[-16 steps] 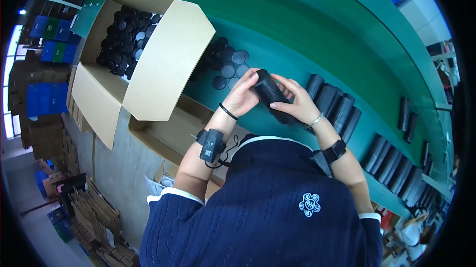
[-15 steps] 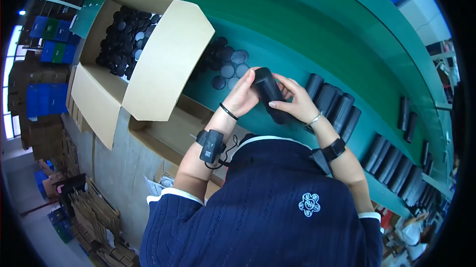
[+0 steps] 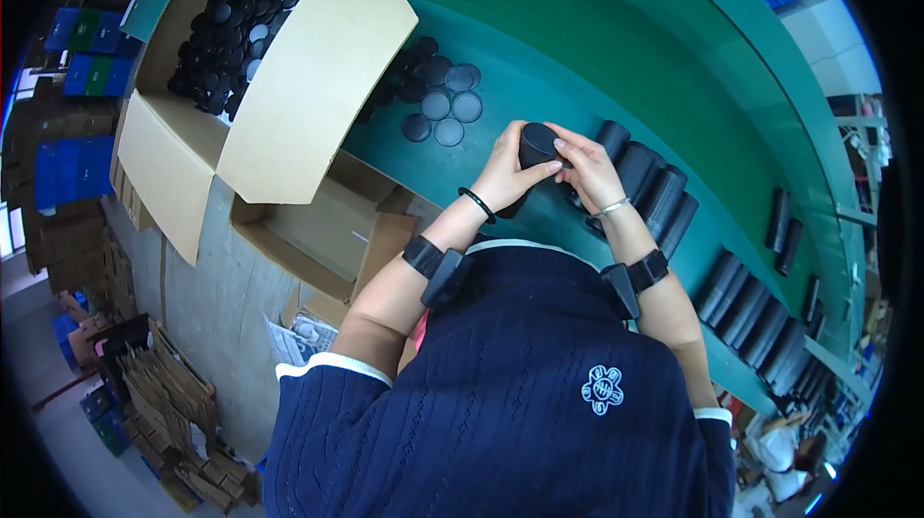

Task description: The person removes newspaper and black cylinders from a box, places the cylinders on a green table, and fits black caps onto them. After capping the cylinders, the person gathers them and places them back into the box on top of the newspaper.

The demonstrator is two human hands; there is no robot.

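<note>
Between my hands a black textured tube (image 3: 538,145) is tilted so that its round, flat end faces up toward me. My left hand (image 3: 506,174) is closed around its left side, thumb pressed across the near side. From the right, my right hand (image 3: 586,169) grips the tube at the rim of that end, fingertips on the edge. The tube's lower part is mostly hidden behind my hands. Left of them, on the green bench, lie several loose black and grey discs (image 3: 436,106). Close by my right hand, several black tubes (image 3: 635,168) lie side by side.
An open cardboard box (image 3: 318,85) full of black discs (image 3: 226,46) stands at the far left. Below it sits another open cardboard box (image 3: 308,229). More black tubes (image 3: 756,316) line the green bench (image 3: 539,65) at right, beside its raised green edge.
The tube has turned from lying slanted, its side showing, to having its end face up. My left hand has shifted right around it; my right hand has moved up to its end.
</note>
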